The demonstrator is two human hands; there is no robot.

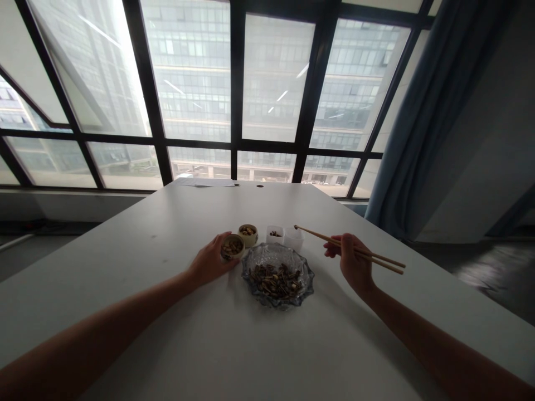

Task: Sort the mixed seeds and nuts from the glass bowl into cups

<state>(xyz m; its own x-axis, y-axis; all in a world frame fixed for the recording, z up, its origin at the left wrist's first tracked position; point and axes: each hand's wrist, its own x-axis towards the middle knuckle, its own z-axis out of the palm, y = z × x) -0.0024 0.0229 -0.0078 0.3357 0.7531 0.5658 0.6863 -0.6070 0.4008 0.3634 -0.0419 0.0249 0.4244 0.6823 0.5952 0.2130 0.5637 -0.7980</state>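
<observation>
My left hand [212, 259] is wrapped round a small round cup [232, 247] that holds brownish pieces. A second such cup [248, 235] stands just behind it, also with pieces inside. In my right hand [354, 259] is a pair of wooden chopsticks [326, 238]; a small dark piece appears at their tips, above a small white translucent container [293, 239]. Beside that container stands another white one [275, 234] with a few dark bits in it. Between my hands sits a scalloped glass bowl [307, 278], with many brown, seed-like pieces in its bottom.
Everything stands on a long white table [200, 345]. White sheets [209, 182] lie at its far end, near two dark round spots. Beyond is a dark-framed window [236, 83]. A blue curtain [401, 156] hangs on the right.
</observation>
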